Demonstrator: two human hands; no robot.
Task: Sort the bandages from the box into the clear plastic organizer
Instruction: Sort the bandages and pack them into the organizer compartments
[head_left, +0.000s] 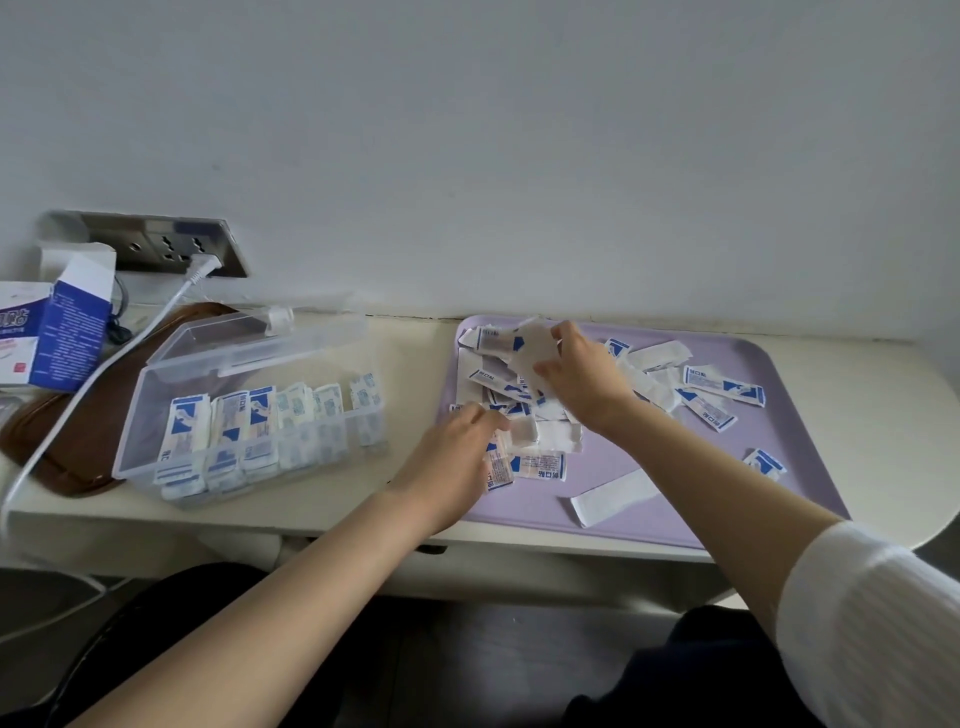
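The person sits at a cream tabletop against a pale wall, both bare forearms stretched over a lavender plastic tray on the right half of it. A loose pile of white-and-blue wrapped bandages lies at the far left of the tray. More are scattered singly toward its right edge, and one plain white strip lies near the front rim.

The right hand is over the far side of the pile, thumb and fingers pinched on a white wrapped bandage held above the heap. The left hand lies palm down at the near left edge of the pile, its fingers curled with their tips in among the wrappers. Whether it actually grips one I cannot tell from here.

Left of the tray, just apart from it, stands the rectangular clear plastic organizer, its hinged lid thrown back toward the wall. A row of upright sorted bandages fills its compartments along the near side. The organizer rests partly on a brown oval tray.

At the far left a blue-and-white cardboard box stands with its flap open. Just behind it on the wall is a metal socket panel, and a white cable runs from it toward the near left.
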